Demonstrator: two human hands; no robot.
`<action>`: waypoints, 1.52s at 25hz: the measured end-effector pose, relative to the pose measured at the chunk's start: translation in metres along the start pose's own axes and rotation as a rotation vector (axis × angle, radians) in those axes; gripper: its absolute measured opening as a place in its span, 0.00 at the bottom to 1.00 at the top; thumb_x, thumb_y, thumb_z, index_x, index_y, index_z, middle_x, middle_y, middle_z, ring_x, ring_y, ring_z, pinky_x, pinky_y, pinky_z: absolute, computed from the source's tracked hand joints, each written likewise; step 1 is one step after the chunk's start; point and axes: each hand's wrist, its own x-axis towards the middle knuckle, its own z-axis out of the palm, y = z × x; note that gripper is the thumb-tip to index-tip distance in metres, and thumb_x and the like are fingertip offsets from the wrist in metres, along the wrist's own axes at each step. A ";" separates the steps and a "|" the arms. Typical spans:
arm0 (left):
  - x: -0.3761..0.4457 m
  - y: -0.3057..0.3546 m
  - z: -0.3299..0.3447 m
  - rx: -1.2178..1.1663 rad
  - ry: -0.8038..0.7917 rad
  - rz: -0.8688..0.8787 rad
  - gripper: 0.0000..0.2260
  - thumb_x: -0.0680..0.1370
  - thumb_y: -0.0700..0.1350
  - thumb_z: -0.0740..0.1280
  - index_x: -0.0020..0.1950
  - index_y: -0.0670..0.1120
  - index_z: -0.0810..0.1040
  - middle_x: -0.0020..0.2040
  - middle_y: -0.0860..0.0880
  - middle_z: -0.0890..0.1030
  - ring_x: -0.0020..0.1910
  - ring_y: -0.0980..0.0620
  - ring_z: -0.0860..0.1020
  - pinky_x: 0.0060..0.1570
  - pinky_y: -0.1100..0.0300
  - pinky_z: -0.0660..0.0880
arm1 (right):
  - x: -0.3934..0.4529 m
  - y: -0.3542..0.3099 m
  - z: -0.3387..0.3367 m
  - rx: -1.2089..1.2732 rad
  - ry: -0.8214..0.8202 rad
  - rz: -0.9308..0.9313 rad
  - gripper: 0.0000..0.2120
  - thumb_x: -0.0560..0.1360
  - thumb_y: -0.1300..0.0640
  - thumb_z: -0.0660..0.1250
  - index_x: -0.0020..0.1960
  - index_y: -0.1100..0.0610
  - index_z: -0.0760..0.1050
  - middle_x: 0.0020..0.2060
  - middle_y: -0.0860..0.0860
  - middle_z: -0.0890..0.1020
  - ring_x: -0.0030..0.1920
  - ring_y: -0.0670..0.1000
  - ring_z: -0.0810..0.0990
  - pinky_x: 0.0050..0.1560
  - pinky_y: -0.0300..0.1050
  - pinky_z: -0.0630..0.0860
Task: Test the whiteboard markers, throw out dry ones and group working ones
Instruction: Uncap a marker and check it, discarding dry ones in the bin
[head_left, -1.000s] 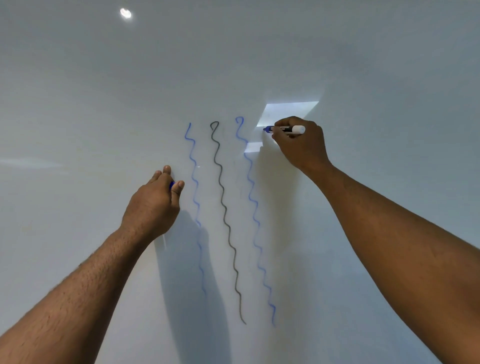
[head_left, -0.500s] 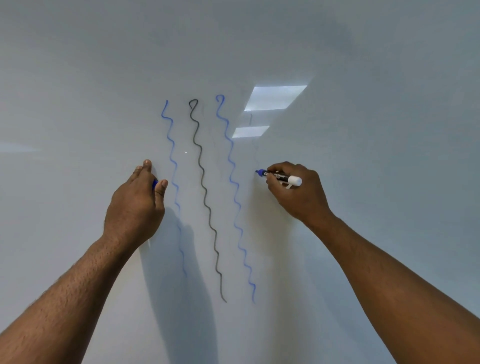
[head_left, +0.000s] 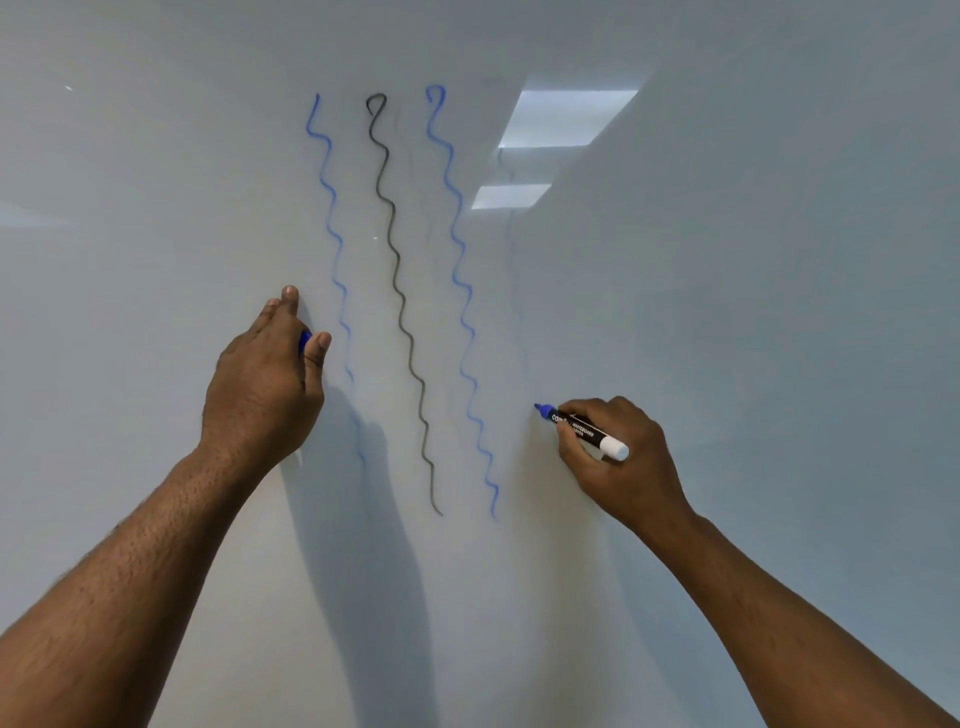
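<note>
A white whiteboard (head_left: 727, 312) fills the view. My right hand (head_left: 618, 462) grips a blue whiteboard marker (head_left: 576, 428), its blue tip touching the board right of three wavy lines. Only a very faint trace, barely visible, runs above the tip. The wavy lines are blue (head_left: 332, 228), black (head_left: 400, 306) and blue (head_left: 462, 291). My left hand (head_left: 265, 379) leans against the board left of the lines, holding a blue cap (head_left: 304, 341) between thumb and fingers; most of the cap is hidden.
Two bright ceiling-light reflections (head_left: 566, 119) show on the board above the marker. My arms' shadows fall on the lower board.
My right hand has dragged the marker tip down the board from near the top of the lines to their lower part. My left hand stayed put on the board.
</note>
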 end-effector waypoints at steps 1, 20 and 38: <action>-0.005 0.000 0.001 -0.004 0.001 -0.002 0.23 0.82 0.51 0.54 0.73 0.38 0.64 0.76 0.43 0.63 0.75 0.45 0.61 0.71 0.45 0.63 | -0.009 0.004 0.000 -0.009 -0.020 0.007 0.07 0.74 0.52 0.66 0.48 0.52 0.81 0.37 0.48 0.81 0.39 0.51 0.78 0.38 0.50 0.76; -0.302 0.004 0.067 -0.387 -0.395 -0.678 0.09 0.78 0.50 0.66 0.47 0.46 0.81 0.43 0.48 0.82 0.44 0.48 0.80 0.44 0.58 0.69 | -0.277 0.004 -0.007 0.246 -0.310 0.745 0.11 0.74 0.61 0.71 0.47 0.46 0.75 0.36 0.41 0.83 0.37 0.45 0.81 0.37 0.36 0.76; -0.492 0.081 0.079 -1.151 -0.517 -2.182 0.07 0.78 0.43 0.67 0.44 0.40 0.77 0.38 0.41 0.80 0.31 0.52 0.76 0.31 0.63 0.79 | -0.409 -0.071 -0.036 0.663 -0.817 1.269 0.05 0.79 0.60 0.66 0.49 0.53 0.80 0.38 0.49 0.86 0.36 0.42 0.81 0.38 0.37 0.75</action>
